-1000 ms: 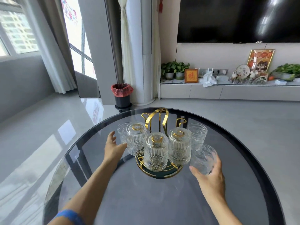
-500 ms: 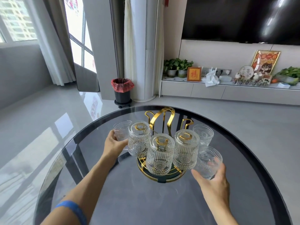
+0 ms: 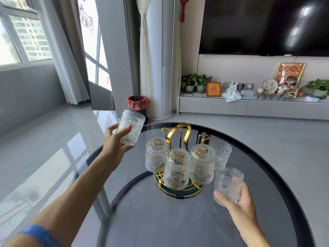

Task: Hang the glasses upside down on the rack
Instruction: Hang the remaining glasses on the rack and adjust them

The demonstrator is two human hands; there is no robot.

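Three glasses (image 3: pixel 177 169) already hung inverted on gold rack (image 3: pixel 179 134); one glass (image 3: pixel 130 126) gripped upright in left hand (image 3: pixel 114 145), lifted off tabletop (image 3: pixel 178 220); another (image 3: pixel 227 184) clasped in right hand (image 3: pixel 242 205); flip onto free hook needed next.

A round, dark glass table (image 3: pixel 178 220) with a black rim carries the things. A gold wire rack (image 3: pixel 179 188) on a round dark base stands directly on it, toward the far side. One upright ribbed glass (image 3: pixel 221 154) stands just behind the rack's right side.
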